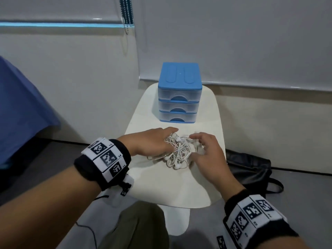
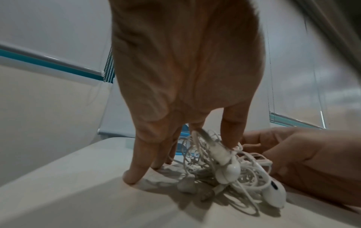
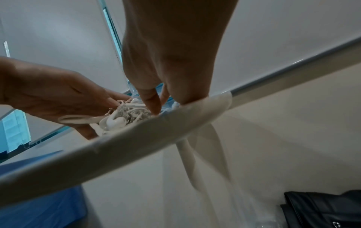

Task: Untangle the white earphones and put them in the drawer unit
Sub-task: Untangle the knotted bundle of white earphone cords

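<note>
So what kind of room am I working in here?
Probably an office or lab-style room, though I can't be sure: roller blinds with a bead chain, a small white side table carrying a blue drawer unit, and a black bag on the grey floor.

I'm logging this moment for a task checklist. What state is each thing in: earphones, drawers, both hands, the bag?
white earphones: still one tangled bundle, lying on the white table.
drawer unit: upright at the table's far end, all three drawers closed.
left hand: fingers extended down, touching the bundle's left side.
right hand: fingers loosely bent at the bundle's right side; grip unclear.
black bag: slumped on the floor, right of the table.
</note>
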{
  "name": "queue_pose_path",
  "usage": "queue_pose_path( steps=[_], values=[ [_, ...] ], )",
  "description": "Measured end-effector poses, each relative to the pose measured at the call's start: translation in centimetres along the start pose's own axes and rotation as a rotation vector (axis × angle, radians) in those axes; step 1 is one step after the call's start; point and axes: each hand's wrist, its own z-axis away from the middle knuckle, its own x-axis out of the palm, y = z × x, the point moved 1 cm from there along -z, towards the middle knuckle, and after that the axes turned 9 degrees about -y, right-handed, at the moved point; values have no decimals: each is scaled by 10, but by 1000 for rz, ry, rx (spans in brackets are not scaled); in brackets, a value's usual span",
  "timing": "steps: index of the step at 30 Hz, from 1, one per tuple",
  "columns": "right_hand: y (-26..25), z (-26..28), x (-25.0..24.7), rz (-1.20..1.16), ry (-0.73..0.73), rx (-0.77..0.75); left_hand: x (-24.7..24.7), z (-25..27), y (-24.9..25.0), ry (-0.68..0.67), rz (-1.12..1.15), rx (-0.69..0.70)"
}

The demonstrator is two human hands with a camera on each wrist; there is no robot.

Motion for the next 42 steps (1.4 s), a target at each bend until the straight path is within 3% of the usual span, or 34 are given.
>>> queue_pose_path(
  steps=[8, 14, 18, 26, 31, 37, 39, 42],
  values=[
    [0, 0, 7, 169, 182, 9, -4, 1, 8, -31, -127, 3],
    [1, 1, 6, 200, 219, -23, -4, 2, 2, 30, -135, 37],
    [2, 0, 6, 192, 228, -21, -6, 6, -7, 167, 29, 91],
    [1, -2, 11, 207, 124, 36, -3, 23, -22, 142, 591, 200],
    [-6, 3, 9, 254, 34, 68, 0, 31, -18, 131, 825, 249],
    [-7, -4, -7, -114, 107, 162, 2, 35, -19, 107, 1102, 328],
    [-8, -4, -14, -255, 64, 195, 1, 33, -21, 89, 1179, 362],
    [-15, -5, -20, -266, 25, 224, 0, 30, -23, 79, 1232, 375]
  ],
)
